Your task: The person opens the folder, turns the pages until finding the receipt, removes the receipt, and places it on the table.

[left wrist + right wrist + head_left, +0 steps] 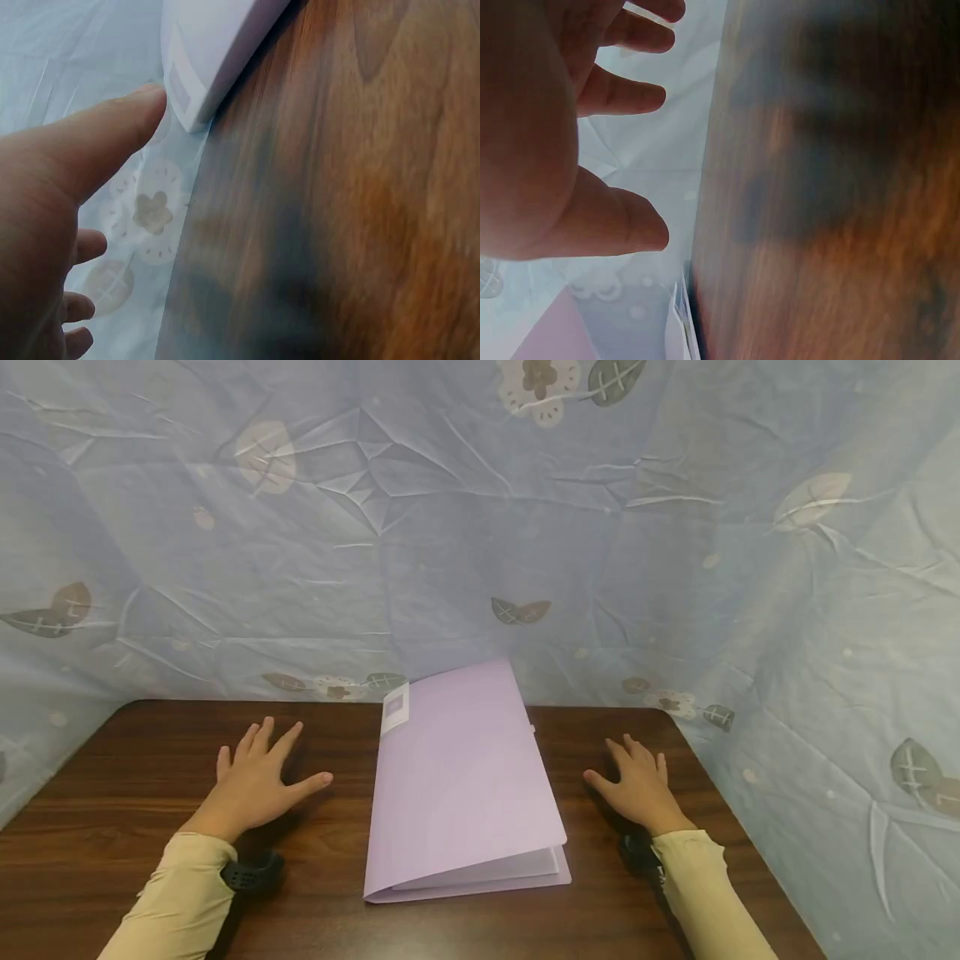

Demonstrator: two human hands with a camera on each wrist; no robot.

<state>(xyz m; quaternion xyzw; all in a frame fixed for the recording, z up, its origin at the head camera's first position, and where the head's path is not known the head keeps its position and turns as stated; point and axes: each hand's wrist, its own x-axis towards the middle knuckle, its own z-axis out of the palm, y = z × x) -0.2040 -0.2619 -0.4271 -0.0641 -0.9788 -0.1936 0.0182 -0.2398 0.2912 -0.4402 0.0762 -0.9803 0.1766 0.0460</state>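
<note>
A light purple folder (pixel 465 777) lies on the wooden table, its spine to the left and its cover slightly raised along the right and front edges. White sheets (pixel 517 865) show inside at the front. A pale label (pixel 396 708) sits at the cover's upper left corner. To the left of the folder, my left hand (pixel 258 781) is spread with nothing in it, thumb toward the folder. On the other side my right hand (pixel 636 783) holds nothing, its fingers apart. In the left wrist view the folder's spine (pixel 217 71) appears beyond the thumb; neither hand touches it.
The brown wooden table (pixel 322 893) has rounded far corners. A pale blue cloth (pixel 450 543) with leaf and flower prints hangs behind it and along the sides. Dark wrist devices (pixel 253 872) are strapped at both cuffs.
</note>
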